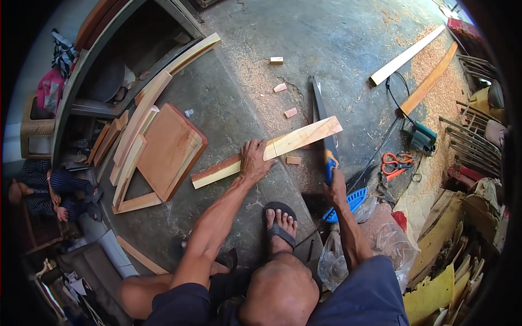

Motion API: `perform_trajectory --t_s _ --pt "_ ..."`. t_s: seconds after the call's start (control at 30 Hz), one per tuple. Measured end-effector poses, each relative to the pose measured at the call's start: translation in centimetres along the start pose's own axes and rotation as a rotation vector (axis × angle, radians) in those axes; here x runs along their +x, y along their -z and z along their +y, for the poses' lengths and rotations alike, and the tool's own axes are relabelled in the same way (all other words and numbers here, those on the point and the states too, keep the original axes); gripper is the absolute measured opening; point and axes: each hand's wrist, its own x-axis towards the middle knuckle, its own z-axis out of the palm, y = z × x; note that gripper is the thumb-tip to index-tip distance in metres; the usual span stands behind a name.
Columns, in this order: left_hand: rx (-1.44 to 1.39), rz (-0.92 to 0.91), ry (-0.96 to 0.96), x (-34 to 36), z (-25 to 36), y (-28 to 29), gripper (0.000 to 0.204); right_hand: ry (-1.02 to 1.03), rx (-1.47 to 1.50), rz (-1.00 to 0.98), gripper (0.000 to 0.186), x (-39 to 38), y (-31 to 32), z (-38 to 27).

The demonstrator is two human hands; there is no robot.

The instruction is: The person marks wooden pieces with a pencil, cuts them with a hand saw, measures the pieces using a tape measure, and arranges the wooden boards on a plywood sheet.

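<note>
My left hand (254,159) presses on a pale wooden plank (304,134), its fingers wrapped over the far edge. The plank lies slanted across the concrete step, with its right end jutting past the edge. A thin line crosses the plank just right of my fingers. My right hand (335,186) is closed around the blue and yellow handle of a handsaw (318,100). Its long dark blade points away from me and crosses the plank near the right end. Whether the teeth are in the wood, I cannot tell.
Several small wood offcuts (291,112) lie beyond the plank. Left are a square wooden board (169,149) and stacked strips. At right lie a green power tool (420,137) with a cord, orange-handled pliers (397,164), a blue plastic basket (348,205) and plastic bags. Someone sits far left.
</note>
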Motion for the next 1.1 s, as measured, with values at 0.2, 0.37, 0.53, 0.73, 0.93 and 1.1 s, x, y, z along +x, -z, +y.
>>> perform_trajectory --t_s 0.2,0.37,0.53,0.73,0.93,1.1 --pt "-0.033 0.051 0.097 1.3 0.0 -0.2 0.072 -0.662 0.842 0.266 0.019 -0.5 8.1 -4.7" --pt "-0.021 0.006 0.119 2.3 1.3 -0.2 0.072 -0.516 1.027 0.537 0.017 -0.8 16.5 -13.6" --pt "-0.112 0.088 0.068 2.9 -0.1 0.0 0.049 -0.403 0.661 0.373 0.02 -3.1 18.0 -17.6" --pt "-0.222 0.172 0.268 4.5 -1.5 -1.3 0.031 -0.286 0.546 0.167 0.02 -3.5 15.7 -21.2" --pt "-0.134 0.188 0.315 4.7 -0.2 -0.8 0.03 -0.259 0.501 0.107 0.018 -2.8 15.5 -22.4" --pt "-0.158 0.227 0.294 4.6 -0.5 -0.9 0.028 -0.277 0.522 0.055 0.018 -2.1 15.5 -23.0"
